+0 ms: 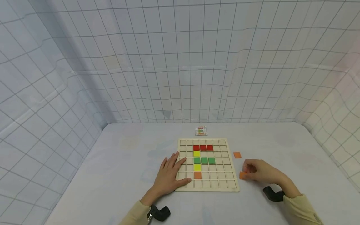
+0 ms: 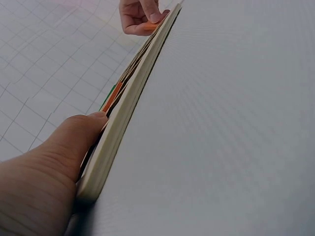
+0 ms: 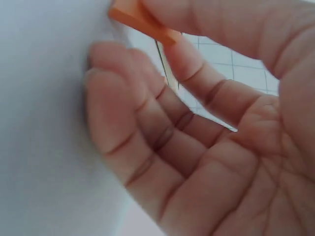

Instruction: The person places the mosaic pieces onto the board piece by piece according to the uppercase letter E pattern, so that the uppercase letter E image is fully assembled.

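My left hand [image 1: 167, 176] lies spread over the left side of a pale wooden grid board [image 1: 225, 185], fingers fairly straight, thumb on its lower left cells. Between thumb and index finger, my right hand [image 1: 261, 171] pinches an orange square tile [image 3: 140, 20], just right of the board's lower right side. In the grid sit three red tiles [image 1: 203, 147] in a row, a yellow tile [image 1: 196, 153] below the leftmost, three green tiles [image 1: 204, 160] in a row, another yellow tile [image 1: 197, 167], and an orange tile [image 1: 197, 175] at the bottom of that column.
A loose orange tile [image 1: 237, 155] lies on the white table [image 1: 126, 156] by the board's right edge. Behind the board is a small card [image 1: 201, 130] printed with a coloured grid pattern. Grid-lined white sheets [image 1: 180, 68] enclose the back and sides.
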The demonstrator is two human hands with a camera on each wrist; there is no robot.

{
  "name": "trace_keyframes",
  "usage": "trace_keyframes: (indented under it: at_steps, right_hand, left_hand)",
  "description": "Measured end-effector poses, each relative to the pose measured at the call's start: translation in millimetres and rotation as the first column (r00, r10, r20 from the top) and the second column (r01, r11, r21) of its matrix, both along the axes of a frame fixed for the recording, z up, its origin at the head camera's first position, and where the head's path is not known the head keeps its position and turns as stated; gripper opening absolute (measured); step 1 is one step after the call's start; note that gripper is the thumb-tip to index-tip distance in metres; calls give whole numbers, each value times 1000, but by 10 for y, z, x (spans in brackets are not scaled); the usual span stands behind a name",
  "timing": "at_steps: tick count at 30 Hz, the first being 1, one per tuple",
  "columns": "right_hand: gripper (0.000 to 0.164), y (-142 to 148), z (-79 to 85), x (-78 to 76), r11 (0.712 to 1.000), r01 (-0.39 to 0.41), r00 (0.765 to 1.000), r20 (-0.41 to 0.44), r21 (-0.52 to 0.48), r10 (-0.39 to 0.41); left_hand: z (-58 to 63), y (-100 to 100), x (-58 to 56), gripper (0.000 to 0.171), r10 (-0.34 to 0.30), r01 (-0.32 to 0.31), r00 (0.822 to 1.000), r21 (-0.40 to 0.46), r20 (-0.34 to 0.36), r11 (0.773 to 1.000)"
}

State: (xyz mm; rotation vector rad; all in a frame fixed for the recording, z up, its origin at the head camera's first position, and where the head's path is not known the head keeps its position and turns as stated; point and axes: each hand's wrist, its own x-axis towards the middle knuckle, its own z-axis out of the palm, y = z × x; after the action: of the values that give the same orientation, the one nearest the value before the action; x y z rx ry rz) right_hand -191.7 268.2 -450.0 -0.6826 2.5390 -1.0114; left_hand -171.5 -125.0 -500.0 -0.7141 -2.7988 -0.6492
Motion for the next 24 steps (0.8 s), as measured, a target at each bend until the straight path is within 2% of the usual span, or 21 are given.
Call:
trace_keyframes:
  at_steps: [5,8,13,16,20,24]
  right_hand:
    - [25,-18,-25,-21,997,54,998,23,-49,-53]
    - [21,-53,-37,-39,993,88,996,4,-82,-88]
    - [16,-174,-27,-65,983,126,983,-113,-136,-142]
    - [15,-294,-11,-57,972,141,973,-156,-187,-171]
    - [13,-503,9,-37,970,95,977,-165,-225,-134]
    - [11,-709,36,-31,976,35,983,-167,-217,-72]
  left_hand:
    - [0,-1,-3,80,-8,8,1000,9,-10,1000]
    - [-2,-3,-7,80,-7,7,1000,7,-3,1000]
    - [6,3,-14,81,-7,7,1000,6,3,1000]
    - [9,9,-23,81,-11,11,1000,7,-2,1000]
    - [6,3,-23,80,-13,13,1000,12,-9,1000]
    - [4,-10,-10,80,-11,11,1000,9,-5,1000]
